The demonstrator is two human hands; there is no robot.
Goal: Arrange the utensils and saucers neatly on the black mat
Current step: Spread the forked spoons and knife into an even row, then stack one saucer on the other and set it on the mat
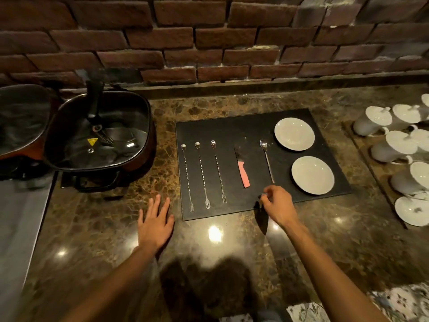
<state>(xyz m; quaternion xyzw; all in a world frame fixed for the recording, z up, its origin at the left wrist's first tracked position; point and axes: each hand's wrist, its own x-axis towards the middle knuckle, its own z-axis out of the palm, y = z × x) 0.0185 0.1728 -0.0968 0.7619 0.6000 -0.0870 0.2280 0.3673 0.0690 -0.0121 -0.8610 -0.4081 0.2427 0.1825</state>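
Observation:
A black mat (255,126) lies on the marble counter. On its left part lie three long twisted bar spoons with fork ends (187,177), (202,175), (218,170), side by side. To their right is a knife with a pink handle (243,174), then a steel spoon (267,159). Two white saucers, far (294,134) and near (312,175), sit on the mat's right side. My right hand (277,204) hovers over the mat's front edge with fingers curled together, just below the spoon's handle end. My left hand (155,223) rests flat on the counter left of the mat.
A square pan with a glass lid (99,133) stands left of the mat, another lid (21,117) beyond it. White lidded cups (394,145) and a saucer (412,211) crowd a tray at the right. A brick wall (209,43) backs the counter.

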